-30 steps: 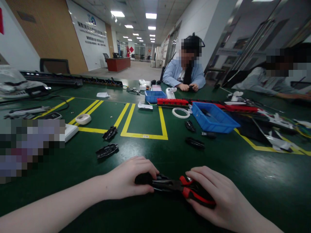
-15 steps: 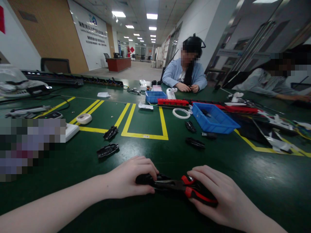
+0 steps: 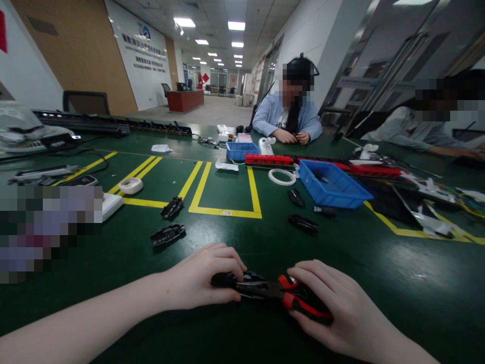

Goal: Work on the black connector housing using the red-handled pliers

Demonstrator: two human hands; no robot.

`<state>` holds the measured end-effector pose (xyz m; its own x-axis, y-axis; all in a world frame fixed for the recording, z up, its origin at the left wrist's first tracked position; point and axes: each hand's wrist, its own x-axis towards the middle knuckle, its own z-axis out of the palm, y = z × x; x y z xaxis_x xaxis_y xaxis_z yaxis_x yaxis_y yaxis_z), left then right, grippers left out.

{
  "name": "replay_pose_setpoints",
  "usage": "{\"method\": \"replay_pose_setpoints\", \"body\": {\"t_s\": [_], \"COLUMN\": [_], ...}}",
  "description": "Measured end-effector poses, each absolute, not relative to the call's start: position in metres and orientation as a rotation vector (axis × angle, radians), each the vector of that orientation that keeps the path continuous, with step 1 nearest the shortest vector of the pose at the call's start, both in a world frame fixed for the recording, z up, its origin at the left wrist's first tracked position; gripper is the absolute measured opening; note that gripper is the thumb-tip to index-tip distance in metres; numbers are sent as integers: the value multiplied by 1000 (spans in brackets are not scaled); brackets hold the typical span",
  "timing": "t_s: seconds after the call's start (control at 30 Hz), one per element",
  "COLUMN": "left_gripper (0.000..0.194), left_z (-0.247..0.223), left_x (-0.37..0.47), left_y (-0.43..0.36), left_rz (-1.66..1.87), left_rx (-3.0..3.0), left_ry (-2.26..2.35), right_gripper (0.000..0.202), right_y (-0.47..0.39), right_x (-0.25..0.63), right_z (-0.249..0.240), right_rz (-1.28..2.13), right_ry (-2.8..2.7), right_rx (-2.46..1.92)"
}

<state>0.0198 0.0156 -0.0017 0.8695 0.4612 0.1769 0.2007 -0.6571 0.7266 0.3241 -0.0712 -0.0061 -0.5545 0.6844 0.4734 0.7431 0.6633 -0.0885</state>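
My left hand (image 3: 212,275) pinches a black plastic part (image 3: 224,280) between thumb and fingers, just above the table. In my right hand (image 3: 333,303) are needle-nose pliers (image 3: 273,290) with red and black handles, my fingers wrapped around the grips. The plier jaws point left and lie against the black part, close to my left fingertips. What exactly the jaw tips touch is too dark to make out. Beyond my left hand lie two black plastic shells (image 3: 168,234) on the green table. More black pieces (image 3: 303,223) rest farther off, beyond my right hand.
On the right stands a blue bin (image 3: 333,184) with dark items inside, beside a white ring (image 3: 282,176). A smaller blue bin (image 3: 242,150) and red strips (image 3: 269,159) lie farther back. Yellow tape (image 3: 227,212) marks the green table (image 3: 235,237). Two people sit across it.
The pliers and my right hand have shifted slightly left, toward my left hand. My left hand keeps its hold on the black part, almost unmoved.
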Motion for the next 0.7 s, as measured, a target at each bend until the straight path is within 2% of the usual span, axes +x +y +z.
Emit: {"method": "replay_pose_setpoints", "body": {"t_s": [0.7], "left_gripper": [21], "left_z": [-4], "left_x": [19], "left_y": [13], "left_rz": [428], "left_rx": [2345], "left_ry": [521], "right_gripper": [39], "right_y": [-70], "right_x": [331], "right_z": [-3], "right_rz": [-163], "right_ry": [-2451], "right_rx": [-1100]}}
